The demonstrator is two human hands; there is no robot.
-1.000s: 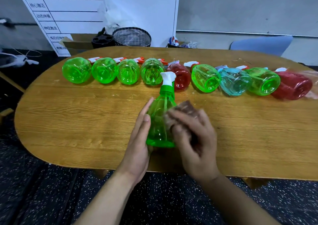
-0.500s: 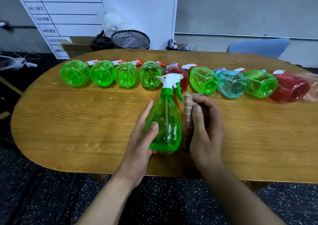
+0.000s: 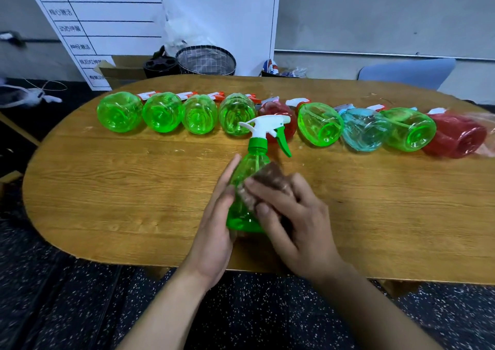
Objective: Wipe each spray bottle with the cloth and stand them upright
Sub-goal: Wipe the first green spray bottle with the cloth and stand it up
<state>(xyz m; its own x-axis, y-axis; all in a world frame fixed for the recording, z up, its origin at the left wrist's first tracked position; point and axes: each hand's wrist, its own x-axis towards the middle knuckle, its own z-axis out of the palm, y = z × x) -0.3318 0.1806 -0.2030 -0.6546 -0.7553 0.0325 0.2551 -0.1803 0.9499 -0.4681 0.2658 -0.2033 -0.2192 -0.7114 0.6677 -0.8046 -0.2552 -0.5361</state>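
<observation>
**Nine bottles lay waiting while you wiped the first**

One green spray bottle (image 3: pixel 247 189) stood upright near the front edge of the wooden table (image 3: pixel 107 189), white nozzle and green trigger at its top. Your left hand (image 3: pixel 217 232) steadied its left flank with fingers laid nearly straight along the plastic, bracing rather than wrapping it. Your right hand (image 3: pixel 292 218) pressed the brown cloth (image 3: pixel 267 175) against the bottle's right side, fingers bent over the cloth and holding it.

Behind that bottle ran a row of nine more on their sides, bases toward you: four green (image 3: pixel 163 112), a red one (image 3: pixel 278 108) directly behind the nozzle, another green (image 3: pixel 320 123), a blue (image 3: pixel 364 130), a green (image 3: pixel 408 130), and a red (image 3: pixel 455 136) at the far right.

By my reading, you were mid-wipe on the first bottle. Next you would need to finish its remaining faces, leave it standing, and reach behind it for a lying bottle without toppling it.
</observation>
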